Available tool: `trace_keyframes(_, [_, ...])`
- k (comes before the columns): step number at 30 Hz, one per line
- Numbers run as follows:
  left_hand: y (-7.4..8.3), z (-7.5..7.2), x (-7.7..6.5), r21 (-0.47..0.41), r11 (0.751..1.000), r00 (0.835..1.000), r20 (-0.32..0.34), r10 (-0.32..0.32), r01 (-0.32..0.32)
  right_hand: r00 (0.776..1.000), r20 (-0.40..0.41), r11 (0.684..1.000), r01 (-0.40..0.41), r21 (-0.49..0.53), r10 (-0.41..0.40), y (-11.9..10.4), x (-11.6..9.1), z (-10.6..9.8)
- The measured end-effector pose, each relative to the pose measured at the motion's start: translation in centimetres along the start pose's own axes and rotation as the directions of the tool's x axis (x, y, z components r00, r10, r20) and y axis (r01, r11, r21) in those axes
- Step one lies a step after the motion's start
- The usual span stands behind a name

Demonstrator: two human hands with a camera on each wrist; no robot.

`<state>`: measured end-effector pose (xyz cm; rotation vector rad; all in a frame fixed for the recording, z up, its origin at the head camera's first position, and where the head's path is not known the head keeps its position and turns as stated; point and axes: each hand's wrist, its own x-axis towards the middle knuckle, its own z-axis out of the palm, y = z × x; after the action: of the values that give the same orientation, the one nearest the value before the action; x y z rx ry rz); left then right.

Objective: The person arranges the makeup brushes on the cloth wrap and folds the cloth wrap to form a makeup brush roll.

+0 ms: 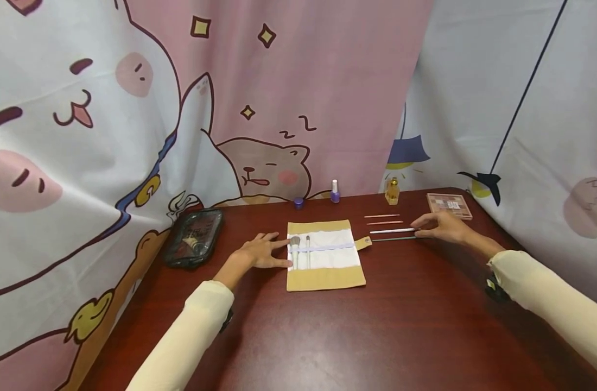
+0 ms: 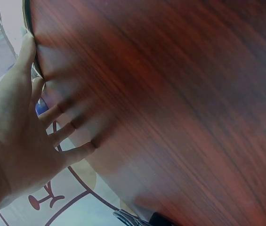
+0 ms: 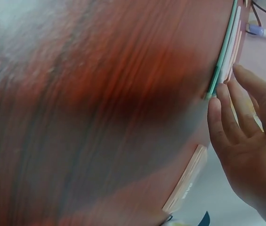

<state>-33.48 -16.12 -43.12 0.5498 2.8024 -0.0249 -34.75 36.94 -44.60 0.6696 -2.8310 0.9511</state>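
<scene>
A yellow and white brush roll (image 1: 326,279) lies unfolded on the table, with a fluffy makeup brush (image 1: 295,241) and a slimmer brush (image 1: 308,252) under its strap. My left hand (image 1: 261,251) touches the roll's left edge, fingers spread and thumb on the border. To the roll's right, my right hand (image 1: 442,227) is at the near ends of a slim white stick (image 1: 391,231) and a slim green stick (image 1: 393,239). Its thumb and forefinger stand apart around the white stick's end. The right wrist view shows its fingers (image 3: 229,115) fairly straight beside the sticks.
Two thin pinkish sticks (image 1: 383,222) lie beyond the white one. A palette (image 1: 450,206), a gold bottle (image 1: 392,193), purple nail polish (image 1: 335,193) and a small purple jar (image 1: 298,203) stand along the back. A black clear-topped pouch (image 1: 193,239) lies left; patterned curtains border the table.
</scene>
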Motion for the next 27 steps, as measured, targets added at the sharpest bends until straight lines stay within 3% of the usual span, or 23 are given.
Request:
trace_keyframes(9, [0.2, -0.2, 0.1, 0.02, 1.0, 1.0, -0.002, 0.007, -0.007, 0.997, 0.012, 0.996, -0.074, -0.056, 0.074, 1.2, -1.0, -0.3])
trace_keyframes(18, [0.2, -0.1, 0.1, 0.021, 1.0, 1.0, 0.0, -0.003, 0.003, 0.994, 0.041, 0.987, -0.093, -0.128, 0.099, 1.7, -1.1, -0.6])
trace_keyframes(27, [0.2, -0.2, -0.1, 0.008, 1.0, 1.0, 0.001, -0.007, 0.007, 0.999, 0.023, 0.99, 0.033, -0.136, -0.03, 1.8, -1.4, -0.4])
